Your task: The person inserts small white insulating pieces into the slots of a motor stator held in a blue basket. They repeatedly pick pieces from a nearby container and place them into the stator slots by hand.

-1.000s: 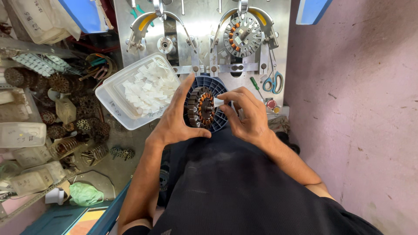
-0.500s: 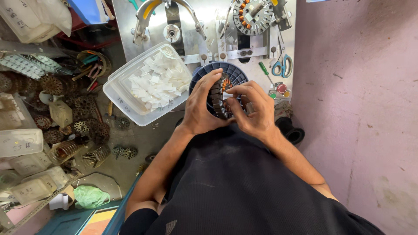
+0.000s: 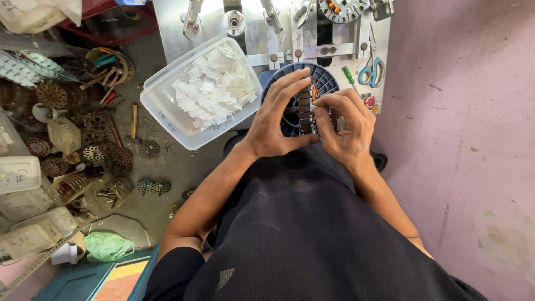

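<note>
My left hand point(image 3: 276, 120) and my right hand point(image 3: 345, 125) together grip a round metal stator core point(image 3: 305, 108) with copper windings, held on edge above my lap. The left hand's fingers wrap its left side. Fingers of the right hand press at its right side. Just behind the core lies a blue round plastic spool point(image 3: 326, 75). A clear plastic tub point(image 3: 167, 120) full of small white paper slips point(image 3: 214, 89) sits to the left of the hands.
A metal winding machine point(image 3: 290, 28) stands at the top, with blue-handled scissors point(image 3: 372, 71) and a green screwdriver point(image 3: 350, 77) on it. Several stator cores point(image 3: 103, 145) and plastic boxes point(image 3: 19, 173) litter the floor at left. A pink wall point(image 3: 473, 139) rises at right.
The view has shifted so the hands and core sit lower in the frame. The core has turned from facing me to edge-on, and both hands have closed tighter around it.
</note>
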